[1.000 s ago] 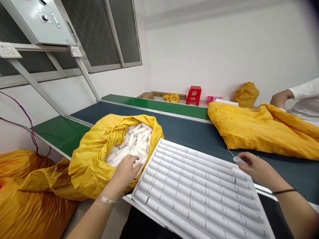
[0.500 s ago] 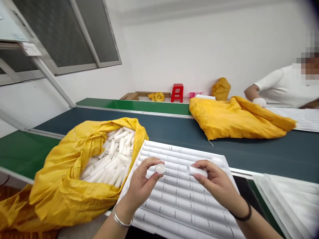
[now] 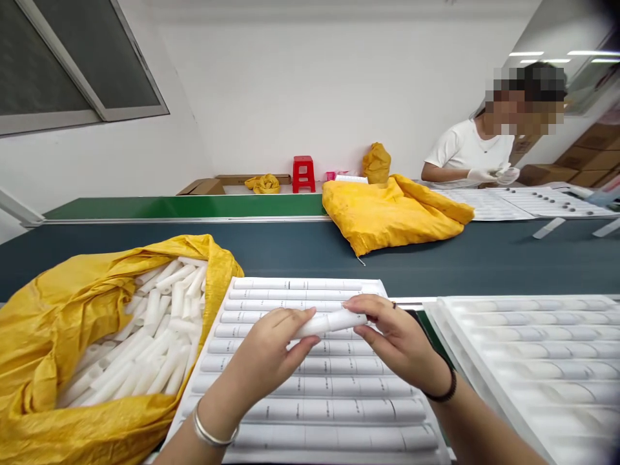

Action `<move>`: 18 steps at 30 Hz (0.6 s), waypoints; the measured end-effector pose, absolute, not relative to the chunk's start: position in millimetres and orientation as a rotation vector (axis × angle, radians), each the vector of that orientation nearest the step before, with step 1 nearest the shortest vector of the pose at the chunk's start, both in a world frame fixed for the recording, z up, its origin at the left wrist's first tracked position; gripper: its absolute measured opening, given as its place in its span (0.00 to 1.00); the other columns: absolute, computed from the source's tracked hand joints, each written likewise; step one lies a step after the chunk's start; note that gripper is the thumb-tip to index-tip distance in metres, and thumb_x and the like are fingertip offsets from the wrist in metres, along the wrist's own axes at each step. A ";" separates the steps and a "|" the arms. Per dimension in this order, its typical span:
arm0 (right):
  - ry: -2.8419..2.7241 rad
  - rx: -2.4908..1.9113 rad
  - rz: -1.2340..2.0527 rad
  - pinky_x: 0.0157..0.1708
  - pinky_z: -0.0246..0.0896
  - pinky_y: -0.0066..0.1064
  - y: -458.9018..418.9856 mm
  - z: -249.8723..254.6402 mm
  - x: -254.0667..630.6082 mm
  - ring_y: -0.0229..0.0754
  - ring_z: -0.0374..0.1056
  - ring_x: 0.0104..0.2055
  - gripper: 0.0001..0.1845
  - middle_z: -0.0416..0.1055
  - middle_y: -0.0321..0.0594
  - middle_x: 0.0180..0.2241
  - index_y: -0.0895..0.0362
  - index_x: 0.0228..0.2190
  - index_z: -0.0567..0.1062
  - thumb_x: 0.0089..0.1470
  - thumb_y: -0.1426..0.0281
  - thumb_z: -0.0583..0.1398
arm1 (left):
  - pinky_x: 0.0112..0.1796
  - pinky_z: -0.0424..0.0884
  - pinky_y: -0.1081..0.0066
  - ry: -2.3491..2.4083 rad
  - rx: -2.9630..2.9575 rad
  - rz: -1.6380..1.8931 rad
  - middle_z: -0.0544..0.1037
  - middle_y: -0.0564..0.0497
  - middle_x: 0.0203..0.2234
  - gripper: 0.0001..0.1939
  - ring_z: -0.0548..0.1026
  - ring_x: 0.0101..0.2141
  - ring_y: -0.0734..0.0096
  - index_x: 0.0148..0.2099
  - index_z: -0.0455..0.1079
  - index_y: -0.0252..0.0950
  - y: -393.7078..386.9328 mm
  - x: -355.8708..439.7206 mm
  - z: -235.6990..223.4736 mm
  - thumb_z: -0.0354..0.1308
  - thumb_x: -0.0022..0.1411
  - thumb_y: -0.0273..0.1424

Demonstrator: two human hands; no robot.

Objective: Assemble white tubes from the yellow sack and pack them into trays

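My left hand (image 3: 271, 345) is closed on a white plastic tube (image 3: 310, 327). Thumb and fingers of my right hand (image 3: 400, 339) pinch a second white tube piece (image 3: 345, 320), which meets the first end to end, so the two lie in one line. How far one sits inside the other I cannot tell. Both hands are above a white tray (image 3: 438, 445) holding rows of white printed tubes (image 3: 334, 410). Left of the tray, an open yellow sack (image 3: 53, 300) is full of loose white tubes (image 3: 159, 329).
To the right is another tray of tubes (image 3: 547, 349). A dark conveyor belt (image 3: 271, 248) runs across, bearing a yellow sack (image 3: 392, 216) and loose tubes (image 3: 549, 227). Beyond it, a co-worker (image 3: 469, 148) wears white gloves. A red stool (image 3: 303, 174) is by the wall.
My hands have come together, and the two separate tube pieces now meet end to end. The view has swung right, showing more of the co-worker and the right-hand tray.
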State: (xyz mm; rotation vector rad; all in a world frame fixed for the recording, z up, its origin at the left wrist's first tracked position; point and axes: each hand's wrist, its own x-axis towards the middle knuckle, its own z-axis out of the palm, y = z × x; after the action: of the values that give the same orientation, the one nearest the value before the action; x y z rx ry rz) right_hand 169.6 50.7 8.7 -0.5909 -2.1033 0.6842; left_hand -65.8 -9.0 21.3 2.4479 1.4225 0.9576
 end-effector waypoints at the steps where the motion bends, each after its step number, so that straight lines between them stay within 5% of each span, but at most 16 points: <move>1: -2.106 -0.596 0.677 0.52 0.62 0.33 51.4 7.7 170.7 0.40 0.65 0.51 0.19 0.69 0.41 0.47 0.50 0.51 0.66 0.59 0.76 0.56 | 0.37 0.71 0.67 1.435 2.445 0.937 0.77 0.49 0.36 0.16 0.74 0.36 0.67 0.54 0.65 0.37 -7.7 -64.2 21.4 0.55 0.64 0.31; 13: -2.127 -0.799 0.782 0.35 0.64 0.28 55.0 5.0 175.7 0.37 0.67 0.32 0.12 0.71 0.36 0.32 0.52 0.47 0.70 0.61 0.68 0.56 | 0.32 0.71 0.66 1.411 2.688 0.915 0.74 0.46 0.32 0.17 0.71 0.32 0.65 0.56 0.62 0.31 -4.0 -56.7 19.2 0.53 0.65 0.27; 18: -2.114 -0.840 0.873 0.35 0.62 0.29 52.8 5.5 175.2 0.37 0.66 0.33 0.13 0.71 0.38 0.33 0.54 0.46 0.71 0.60 0.66 0.56 | 0.29 0.70 0.66 1.390 2.756 0.903 0.74 0.46 0.32 0.17 0.71 0.31 0.65 0.55 0.62 0.30 -5.8 -58.1 20.2 0.53 0.65 0.27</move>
State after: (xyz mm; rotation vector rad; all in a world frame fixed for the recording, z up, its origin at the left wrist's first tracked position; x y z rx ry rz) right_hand 175.2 52.8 5.5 -0.8403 -2.1140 0.8734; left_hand -58.1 -5.8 20.2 2.7555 1.3901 0.9034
